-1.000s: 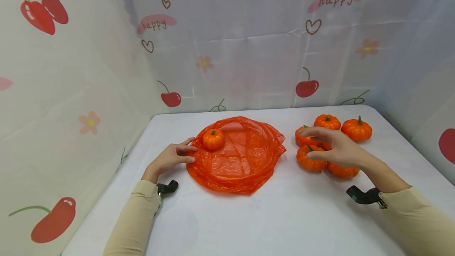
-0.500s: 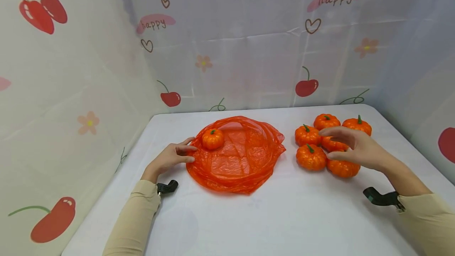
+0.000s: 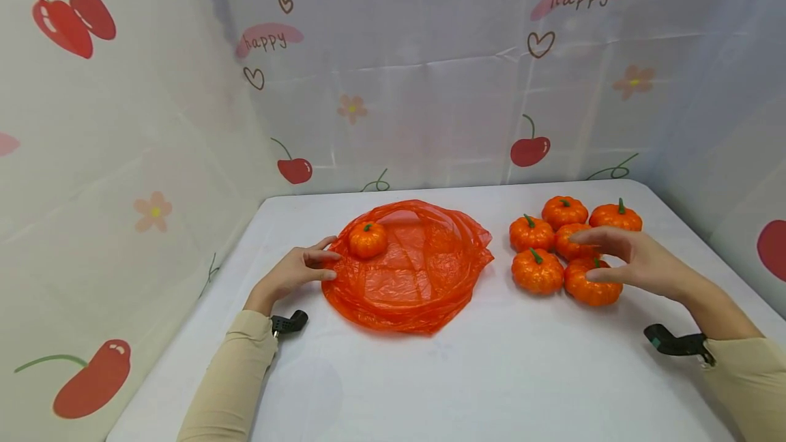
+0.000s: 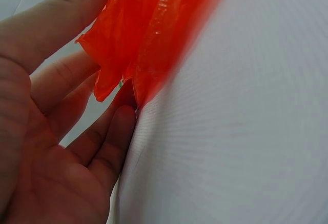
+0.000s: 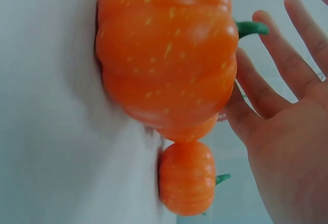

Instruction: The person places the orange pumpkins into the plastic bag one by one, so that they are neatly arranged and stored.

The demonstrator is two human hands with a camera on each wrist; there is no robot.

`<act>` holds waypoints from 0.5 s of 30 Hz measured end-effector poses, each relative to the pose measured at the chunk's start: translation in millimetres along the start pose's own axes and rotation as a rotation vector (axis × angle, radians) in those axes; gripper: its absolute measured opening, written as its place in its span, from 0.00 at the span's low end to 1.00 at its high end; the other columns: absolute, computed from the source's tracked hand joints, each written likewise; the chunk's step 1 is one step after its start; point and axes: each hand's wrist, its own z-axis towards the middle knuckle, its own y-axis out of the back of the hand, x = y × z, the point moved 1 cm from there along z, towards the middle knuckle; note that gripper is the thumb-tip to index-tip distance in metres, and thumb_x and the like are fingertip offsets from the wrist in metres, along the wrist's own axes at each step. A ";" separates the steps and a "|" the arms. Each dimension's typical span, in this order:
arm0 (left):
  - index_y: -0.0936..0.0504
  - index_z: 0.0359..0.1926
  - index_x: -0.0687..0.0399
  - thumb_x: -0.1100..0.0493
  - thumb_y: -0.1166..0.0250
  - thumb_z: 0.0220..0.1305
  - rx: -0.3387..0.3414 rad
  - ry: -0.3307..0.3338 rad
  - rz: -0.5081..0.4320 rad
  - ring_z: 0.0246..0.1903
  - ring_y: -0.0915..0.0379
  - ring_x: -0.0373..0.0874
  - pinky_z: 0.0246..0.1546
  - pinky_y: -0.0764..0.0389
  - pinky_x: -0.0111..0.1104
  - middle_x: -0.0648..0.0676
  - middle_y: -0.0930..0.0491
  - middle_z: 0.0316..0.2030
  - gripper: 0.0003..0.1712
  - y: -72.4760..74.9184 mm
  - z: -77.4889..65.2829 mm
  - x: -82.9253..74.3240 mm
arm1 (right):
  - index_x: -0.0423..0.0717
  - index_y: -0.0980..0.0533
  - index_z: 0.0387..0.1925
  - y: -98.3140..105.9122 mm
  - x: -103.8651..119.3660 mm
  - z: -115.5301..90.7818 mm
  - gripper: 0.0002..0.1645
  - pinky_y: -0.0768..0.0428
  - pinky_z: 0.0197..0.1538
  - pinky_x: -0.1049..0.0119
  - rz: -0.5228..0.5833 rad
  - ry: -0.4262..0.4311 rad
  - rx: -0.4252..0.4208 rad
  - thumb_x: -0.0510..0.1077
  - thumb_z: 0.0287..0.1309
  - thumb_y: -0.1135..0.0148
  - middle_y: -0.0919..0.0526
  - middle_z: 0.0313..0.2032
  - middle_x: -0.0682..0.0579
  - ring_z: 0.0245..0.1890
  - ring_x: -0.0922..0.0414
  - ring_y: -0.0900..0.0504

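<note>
White desk (image 3: 460, 380). Translucent orange-red plastic bag (image 3: 396, 278): left hand (image 3: 291, 276) is touching, fingers parted. Round, ribbed orange pumpkin (image 3: 591, 293): right hand (image 3: 651, 264) is hovering alongside, fingers spread; wide, even grip advisable.

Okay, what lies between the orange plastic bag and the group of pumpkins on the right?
Just bare white tabletop separates the plastic bag from the pumpkins, as the head view shows.
</note>
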 end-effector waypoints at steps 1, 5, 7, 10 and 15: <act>0.14 0.60 0.45 0.47 0.23 0.60 0.000 0.000 -0.001 0.81 0.53 0.52 0.78 0.41 0.54 0.45 0.40 0.79 0.28 0.0 0.1 0.1 | 0.38 0.24 0.61 0.4 -2.3 -0.9 0.33 0.28 0.56 0.87 0.012 0.000 0.006 0.35 0.54 0.23 0.17 0.57 0.64 0.56 0.77 0.23; 0.14 0.60 0.46 0.47 0.23 0.59 0.000 -0.002 -0.002 0.81 0.52 0.52 0.78 0.41 0.54 0.45 0.40 0.79 0.28 0.1 0.6 0.5 | 0.37 0.24 0.61 2.0 -10.2 -4.6 0.31 0.25 0.55 0.85 0.046 -0.055 0.034 0.35 0.55 0.24 0.16 0.56 0.61 0.55 0.76 0.22; 0.14 0.60 0.45 0.47 0.23 0.59 0.001 -0.002 -0.004 0.81 0.53 0.52 0.78 0.42 0.54 0.45 0.40 0.79 0.28 0.1 0.8 0.8 | 0.38 0.23 0.61 2.5 -12.7 -6.3 0.31 0.25 0.54 0.84 0.050 -0.078 0.052 0.36 0.56 0.25 0.15 0.55 0.61 0.55 0.76 0.23; 0.14 0.60 0.45 0.47 0.23 0.59 0.002 0.002 -0.007 0.81 0.53 0.53 0.78 0.41 0.54 0.45 0.41 0.79 0.28 -0.1 0.8 1.1 | 0.39 0.23 0.61 3.3 -14.9 -8.1 0.30 0.25 0.54 0.83 0.055 -0.090 0.081 0.36 0.57 0.25 0.15 0.55 0.60 0.54 0.75 0.23; 0.14 0.60 0.45 0.47 0.23 0.59 0.003 0.001 -0.006 0.81 0.52 0.53 0.78 0.42 0.54 0.45 0.41 0.79 0.28 -0.5 0.4 1.0 | 0.40 0.23 0.60 4.1 -18.5 -10.8 0.29 0.24 0.54 0.82 0.074 -0.091 0.119 0.35 0.58 0.27 0.16 0.55 0.60 0.54 0.75 0.22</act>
